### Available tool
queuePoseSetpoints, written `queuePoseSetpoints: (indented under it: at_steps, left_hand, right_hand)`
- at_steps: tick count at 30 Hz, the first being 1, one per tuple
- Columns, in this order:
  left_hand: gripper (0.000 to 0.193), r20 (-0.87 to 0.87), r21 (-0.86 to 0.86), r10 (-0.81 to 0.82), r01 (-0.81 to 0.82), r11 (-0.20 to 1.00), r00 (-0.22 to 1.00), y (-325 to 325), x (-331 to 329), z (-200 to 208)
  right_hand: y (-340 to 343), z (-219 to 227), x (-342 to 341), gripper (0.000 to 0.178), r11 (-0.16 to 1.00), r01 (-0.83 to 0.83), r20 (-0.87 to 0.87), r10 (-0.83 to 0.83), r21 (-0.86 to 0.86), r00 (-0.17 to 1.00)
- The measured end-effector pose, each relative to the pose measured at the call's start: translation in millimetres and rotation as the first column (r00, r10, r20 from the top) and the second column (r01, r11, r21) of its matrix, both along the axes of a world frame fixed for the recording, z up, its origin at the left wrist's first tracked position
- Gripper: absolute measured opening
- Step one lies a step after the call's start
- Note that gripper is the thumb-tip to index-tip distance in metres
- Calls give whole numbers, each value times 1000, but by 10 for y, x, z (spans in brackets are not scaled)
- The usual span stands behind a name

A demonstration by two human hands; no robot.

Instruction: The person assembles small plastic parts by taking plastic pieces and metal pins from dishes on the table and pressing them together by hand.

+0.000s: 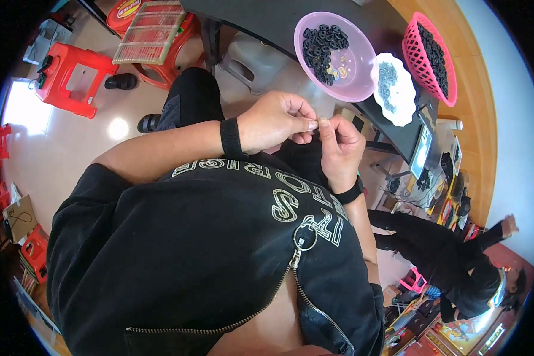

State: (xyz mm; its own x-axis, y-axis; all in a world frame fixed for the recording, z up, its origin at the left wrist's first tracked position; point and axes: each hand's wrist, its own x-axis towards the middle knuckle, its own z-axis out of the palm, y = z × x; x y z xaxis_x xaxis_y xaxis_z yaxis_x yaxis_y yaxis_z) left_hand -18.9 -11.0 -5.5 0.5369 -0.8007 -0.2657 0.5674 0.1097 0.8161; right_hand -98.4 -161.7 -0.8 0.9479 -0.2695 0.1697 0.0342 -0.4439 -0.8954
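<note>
My left hand (276, 121) and my right hand (342, 148) meet in front of my chest, fingertips pinched together. Whatever lies between the fingers is too small and covered to make out. Just beyond them, on the dark table (243, 13), stands a light purple bowl (357, 64) with many small black rings (325, 46) gathered on its left side. To its right is a white scalloped dish (402, 95) of tiny silvery-grey pieces (387, 82). Farther right, a pink lattice basket (414, 54) is filled with black parts (434, 62).
A flat device with a lit screen (421, 149) sits at the table's right end. Beneath the table is a grey stool (252, 62). At left are a red stool (74, 77) and a slatted rack (151, 31) on stools. Another person (457, 273) is at the right.
</note>
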Motion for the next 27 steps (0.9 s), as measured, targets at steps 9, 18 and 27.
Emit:
queuePoseSetpoints:
  at_steps: [9, 18, 27]
  left_hand:
    - [8, -16, 12, 157, -157, 988, 987, 95, 194, -90]
    - [11, -33, 23, 260, -259, 966, 965, 183, 317, -116]
    - [10, -40, 44, 254, -252, 967, 967, 256, 398, -172]
  right_hand:
    - [35, 236, 403, 13, 977, -104, -48, 97, -186, 994]
    - [-305, 292, 1286, 21, 700, -148, -50, 159, -699, 986]
    - [-178, 240, 1445, 21, 647, -193, -149, 123, -737, 981]
